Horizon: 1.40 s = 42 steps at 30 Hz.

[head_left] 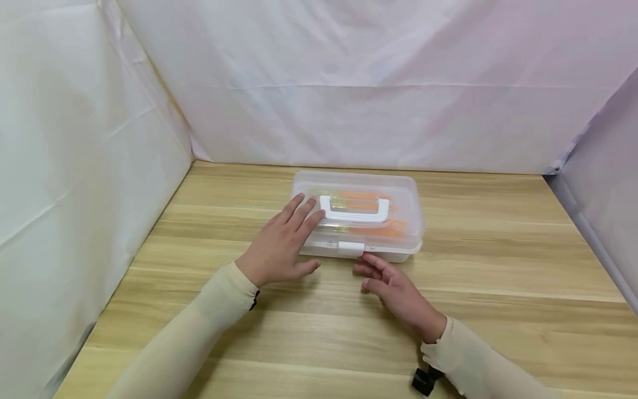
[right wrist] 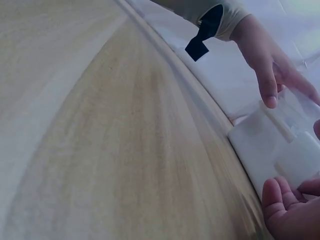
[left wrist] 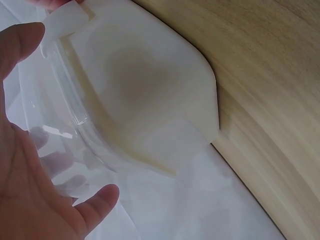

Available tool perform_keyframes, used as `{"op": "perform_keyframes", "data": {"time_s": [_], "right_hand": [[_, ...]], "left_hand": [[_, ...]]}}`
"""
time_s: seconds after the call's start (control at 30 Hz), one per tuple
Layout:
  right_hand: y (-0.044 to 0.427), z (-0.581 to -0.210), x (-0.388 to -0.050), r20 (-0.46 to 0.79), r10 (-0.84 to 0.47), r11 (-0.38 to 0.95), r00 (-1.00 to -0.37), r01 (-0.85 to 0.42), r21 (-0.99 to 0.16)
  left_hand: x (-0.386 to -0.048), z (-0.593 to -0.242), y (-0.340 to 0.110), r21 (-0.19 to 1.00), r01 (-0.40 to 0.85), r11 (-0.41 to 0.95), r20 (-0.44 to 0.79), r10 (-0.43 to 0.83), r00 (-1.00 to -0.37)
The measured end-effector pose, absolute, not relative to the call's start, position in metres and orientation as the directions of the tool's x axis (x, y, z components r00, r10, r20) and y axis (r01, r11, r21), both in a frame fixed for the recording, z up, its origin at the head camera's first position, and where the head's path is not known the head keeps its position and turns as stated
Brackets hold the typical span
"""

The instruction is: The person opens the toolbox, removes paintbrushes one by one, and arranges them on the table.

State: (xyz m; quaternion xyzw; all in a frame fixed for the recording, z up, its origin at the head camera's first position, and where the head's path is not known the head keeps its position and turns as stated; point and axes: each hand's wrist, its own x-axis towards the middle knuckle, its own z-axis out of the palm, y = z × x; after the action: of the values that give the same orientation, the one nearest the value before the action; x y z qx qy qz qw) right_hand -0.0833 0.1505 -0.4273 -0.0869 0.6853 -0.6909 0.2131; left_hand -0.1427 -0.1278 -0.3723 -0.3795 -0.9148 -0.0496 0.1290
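1. Two cream sleeves (head_left: pixel 184 327) lie nearest us, angled inward over the tabletop (head_left: pixel 498 249), each with one black wrist piece (head_left: pixel 423 382).
2. We see one clear box (head_left: pixel 411 213), lid down, set near the tabletop's far edge, roughly midway between its far left and far right corners.
3. On the box we count one white handle (head_left: pixel 354 216), on top, and one white latch (head_left: pixel 351 249), on the side facing us.
4. One left hand (head_left: pixel 282 244) lies over the box's left end, fingers straight and spread, fingertips beside the handle — it grips nothing.
5. One right hand (head_left: pixel 396 291) is at the latch, fingers loosely bent, index fingertip touching its lower edge — thumb apart, nothing gripped.
6. Through the lid we make out orange-and-yellow things (head_left: pixel 389 229); we cannot tell how many.
7. White cloth (head_left: pixel 349 83) hangs along three tabletop edges: left, far and right.
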Motion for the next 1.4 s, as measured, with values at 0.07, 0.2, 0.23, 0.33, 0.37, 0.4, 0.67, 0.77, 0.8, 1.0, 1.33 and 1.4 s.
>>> {"op": "perform_keyframes", "data": {"time_s": [0.07,0.2,0.23,0.33,0.37,0.4,0.67,0.77,0.8,1.0,1.33,1.4], "right_hand": [[0.149,-0.429,-0.086,-0.176,-0.405,0.029,-0.897,0.180,-0.983],[0.148,-0.432,-0.090,-0.178,-0.387,-0.007,-0.905,0.196,-0.981],[0.148,-0.433,-0.090,-0.178,-0.380,-0.017,-0.908,0.199,-0.980],[0.147,-0.435,-0.090,-0.171,-0.361,-0.059,-0.917,0.205,-0.977],[0.147,-0.436,-0.090,-0.168,-0.358,-0.071,-0.919,0.207,-0.976],[0.147,-0.436,-0.090,-0.169,-0.353,-0.082,-0.920,0.210,-0.974],[0.143,-0.430,-0.090,-0.154,-0.329,-0.078,-0.932,0.190,-0.979],[0.143,-0.428,-0.090,-0.155,-0.332,-0.070,-0.931,0.188,-0.980],[0.143,-0.427,-0.090,-0.157,-0.335,-0.062,-0.929,0.188,-0.980],[0.147,-0.425,-0.091,-0.105,-0.335,0.088,-0.936,0.080,-0.993],[0.153,-0.421,-0.094,0.103,-0.326,0.380,-0.940,-0.230,-0.896],[0.154,-0.418,-0.095,0.130,-0.325,0.413,-0.937,-0.264,-0.872]], "left_hand": [[-0.143,-0.372,-0.129,-0.009,0.706,0.708,0.274,0.681,-0.679],[-0.142,-0.372,-0.128,-0.026,0.696,0.718,0.275,0.674,-0.685],[-0.142,-0.372,-0.128,-0.030,0.694,0.719,0.272,0.674,-0.687],[-0.142,-0.372,-0.126,-0.035,0.693,0.720,0.258,0.676,-0.690],[-0.142,-0.373,-0.125,-0.037,0.694,0.719,0.256,0.678,-0.689],[-0.142,-0.373,-0.125,-0.039,0.694,0.719,0.252,0.679,-0.689],[-0.143,-0.375,-0.128,-0.040,0.699,0.714,0.277,0.680,-0.679],[-0.144,-0.375,-0.129,-0.037,0.703,0.711,0.283,0.682,-0.675],[-0.144,-0.375,-0.130,-0.039,0.703,0.710,0.282,0.683,-0.674],[-0.144,-0.375,-0.131,-0.051,0.705,0.707,0.283,0.687,-0.669],[-0.141,-0.373,-0.128,-0.038,0.708,0.705,0.272,0.689,-0.672],[-0.141,-0.373,-0.127,-0.039,0.710,0.704,0.277,0.690,-0.669]]}}
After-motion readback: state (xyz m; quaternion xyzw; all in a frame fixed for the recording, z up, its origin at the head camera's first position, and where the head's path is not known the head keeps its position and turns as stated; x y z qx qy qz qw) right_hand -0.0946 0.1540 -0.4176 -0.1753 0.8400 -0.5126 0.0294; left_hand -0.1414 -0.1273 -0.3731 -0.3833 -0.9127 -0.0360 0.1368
